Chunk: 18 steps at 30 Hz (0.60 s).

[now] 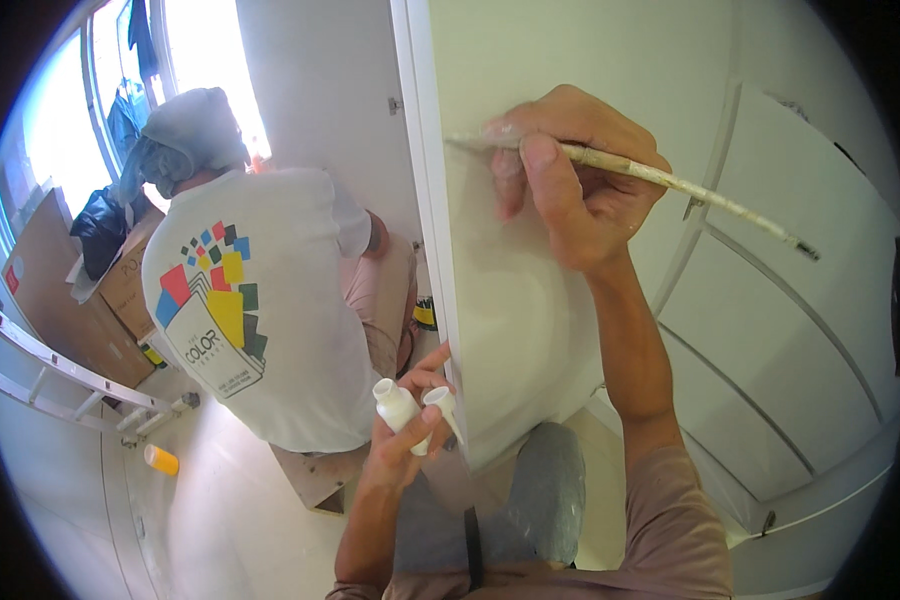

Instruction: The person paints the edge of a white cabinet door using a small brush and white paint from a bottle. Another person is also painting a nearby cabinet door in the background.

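My right hand (592,190) pinches a thin paintbrush (715,197) with a paint-smeared handle. The brush slants down to the right, and its tip lies at the left edge of a pale door panel (560,60). White smears mark the fingertips near the bristles. Lower down, my left hand (400,455) is closed round a small white bottle (398,405) with its neck uncovered. Between the same hand's fingers sits a white nozzle cap (442,404) with a long tapered spout, apart from the bottle. One left finger reaches up beside the panel's edge.
A person in a white printed shirt (270,300) sits close on the left, back turned. An aluminium ladder (70,380) stands at far left, near cardboard boxes (125,290) and an orange cup-shaped container (162,460) on the floor. Grooved white panels (770,350) fill the right.
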Each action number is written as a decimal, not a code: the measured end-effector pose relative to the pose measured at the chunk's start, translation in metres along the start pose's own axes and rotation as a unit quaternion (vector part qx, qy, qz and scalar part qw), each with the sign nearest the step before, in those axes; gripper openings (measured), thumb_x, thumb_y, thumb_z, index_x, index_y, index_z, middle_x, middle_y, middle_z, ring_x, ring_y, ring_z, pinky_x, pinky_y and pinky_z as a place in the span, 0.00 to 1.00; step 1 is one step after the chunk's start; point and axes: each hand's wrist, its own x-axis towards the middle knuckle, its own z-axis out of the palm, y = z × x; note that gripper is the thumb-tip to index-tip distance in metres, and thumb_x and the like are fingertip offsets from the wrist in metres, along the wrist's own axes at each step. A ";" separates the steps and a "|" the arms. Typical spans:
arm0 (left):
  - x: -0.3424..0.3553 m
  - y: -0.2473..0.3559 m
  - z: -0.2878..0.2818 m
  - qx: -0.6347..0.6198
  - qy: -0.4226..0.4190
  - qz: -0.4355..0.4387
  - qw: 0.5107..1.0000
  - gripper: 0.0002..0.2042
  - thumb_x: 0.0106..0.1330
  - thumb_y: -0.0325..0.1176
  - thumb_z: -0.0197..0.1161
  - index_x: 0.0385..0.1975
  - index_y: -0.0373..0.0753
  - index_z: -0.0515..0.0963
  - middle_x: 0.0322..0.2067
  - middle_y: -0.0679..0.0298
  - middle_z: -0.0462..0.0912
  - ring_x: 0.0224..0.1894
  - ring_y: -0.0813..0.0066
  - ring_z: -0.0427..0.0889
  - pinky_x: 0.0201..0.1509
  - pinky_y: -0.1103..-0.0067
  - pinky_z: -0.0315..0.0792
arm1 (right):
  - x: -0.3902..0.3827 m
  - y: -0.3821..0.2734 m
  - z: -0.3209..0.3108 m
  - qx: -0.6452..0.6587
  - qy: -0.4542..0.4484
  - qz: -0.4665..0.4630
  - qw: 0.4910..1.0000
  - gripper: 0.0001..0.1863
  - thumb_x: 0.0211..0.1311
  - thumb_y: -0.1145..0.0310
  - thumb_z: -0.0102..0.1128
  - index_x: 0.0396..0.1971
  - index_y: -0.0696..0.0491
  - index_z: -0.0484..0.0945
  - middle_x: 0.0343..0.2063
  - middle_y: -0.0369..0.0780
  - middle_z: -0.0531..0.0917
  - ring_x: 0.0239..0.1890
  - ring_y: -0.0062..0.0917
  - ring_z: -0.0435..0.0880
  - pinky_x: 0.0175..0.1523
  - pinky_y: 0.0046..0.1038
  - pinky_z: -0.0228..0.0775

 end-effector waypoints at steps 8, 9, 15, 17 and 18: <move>-0.002 -0.002 0.000 0.001 0.009 0.003 1.000 0.13 0.63 0.32 0.62 0.43 0.33 0.73 0.70 0.49 0.53 0.17 0.85 0.70 0.22 0.85 0.64 | 0.004 -0.001 -0.002 -0.015 -0.028 -0.005 0.999 0.07 0.54 0.86 0.55 0.30 0.65 0.82 0.21 0.41 0.80 0.17 0.19 0.79 0.20 0.19 0.66; -0.002 -0.002 0.000 0.005 0.009 0.002 1.000 0.13 0.63 0.31 0.62 0.43 0.33 0.73 0.70 0.49 0.53 0.17 0.85 0.70 0.22 0.85 0.64 | 0.004 -0.001 -0.003 -0.025 -0.042 -0.002 0.999 0.07 0.54 0.86 0.55 0.30 0.65 0.82 0.21 0.41 0.80 0.17 0.19 0.79 0.20 0.19 0.66; -0.002 -0.002 0.000 0.001 0.010 0.001 1.000 0.12 0.63 0.31 0.61 0.43 0.33 0.73 0.70 0.49 0.53 0.18 0.85 0.70 0.22 0.85 0.63 | 0.003 0.003 0.002 -0.045 -0.001 -0.041 0.998 0.07 0.61 0.83 0.51 0.31 0.67 0.80 0.19 0.41 0.78 0.11 0.19 0.74 0.16 0.19 0.64; -0.002 -0.002 0.000 -0.001 0.011 0.003 1.000 0.13 0.63 0.32 0.62 0.43 0.33 0.73 0.70 0.48 0.53 0.18 0.85 0.70 0.22 0.85 0.63 | 0.004 0.004 0.002 -0.047 -0.003 -0.019 0.999 0.07 0.61 0.83 0.51 0.31 0.67 0.80 0.19 0.41 0.78 0.11 0.19 0.75 0.16 0.19 0.64; -0.002 -0.002 0.001 0.000 0.011 0.004 1.000 0.13 0.63 0.32 0.62 0.43 0.33 0.73 0.70 0.48 0.53 0.18 0.85 0.70 0.22 0.85 0.63 | 0.004 0.004 0.001 -0.046 -0.014 -0.037 0.998 0.07 0.61 0.83 0.51 0.31 0.67 0.80 0.19 0.41 0.78 0.12 0.20 0.75 0.16 0.19 0.64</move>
